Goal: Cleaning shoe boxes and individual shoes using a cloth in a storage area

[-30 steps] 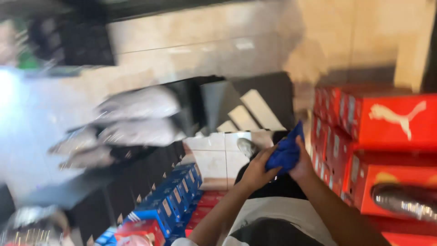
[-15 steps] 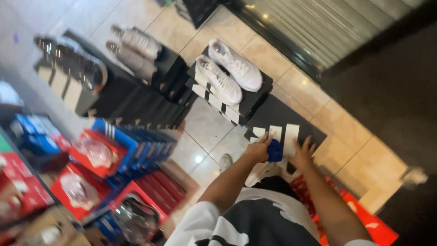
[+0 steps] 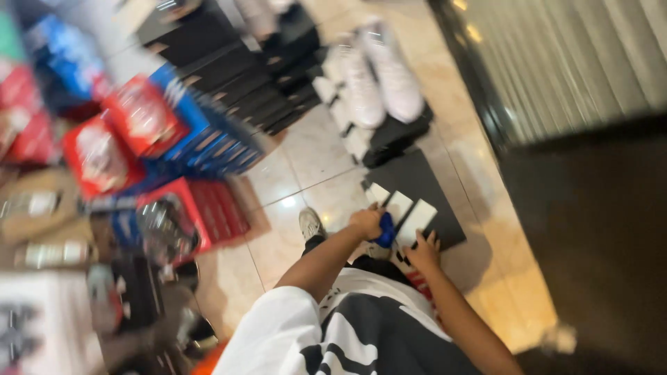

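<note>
Both hands remain on the black-and-white striped shoebox [image 3: 417, 201]: left hand [image 3: 367, 222] clenching a blue cloth [image 3: 386, 232], right hand [image 3: 424, 251] flat, fingers released.

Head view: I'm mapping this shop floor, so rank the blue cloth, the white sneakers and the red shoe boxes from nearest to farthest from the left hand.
1. Blue cloth: held in the left hand, over the black box.
2. White sneakers: above it, on stacked black boxes.
3. Red shoe boxes: far left, beside the blue ones.
</note>
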